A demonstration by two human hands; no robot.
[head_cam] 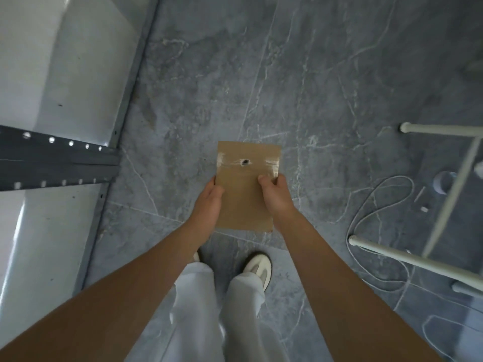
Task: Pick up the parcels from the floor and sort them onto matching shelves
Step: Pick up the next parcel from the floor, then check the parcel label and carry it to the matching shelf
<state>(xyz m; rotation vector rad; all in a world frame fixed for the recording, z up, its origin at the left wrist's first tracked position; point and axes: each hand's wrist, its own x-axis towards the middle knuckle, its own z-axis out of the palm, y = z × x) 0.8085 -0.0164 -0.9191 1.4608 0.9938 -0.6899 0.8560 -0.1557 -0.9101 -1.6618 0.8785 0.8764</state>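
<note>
A flat brown cardboard parcel (245, 189) is held out in front of me above the grey floor, with clear tape across its upper part and a small dark hole in the tape line. My left hand (209, 202) grips its left edge, thumb on top. My right hand (274, 194) grips its right edge near the tape. A metal shelf unit (60, 82) with pale shelf boards and a dark perforated beam stands to my left.
White stool or table legs (444, 184) stand on the right, with a white cable (376, 205) looped on the marbled grey floor beside them. My white trousers and shoes (257, 267) show below the parcel.
</note>
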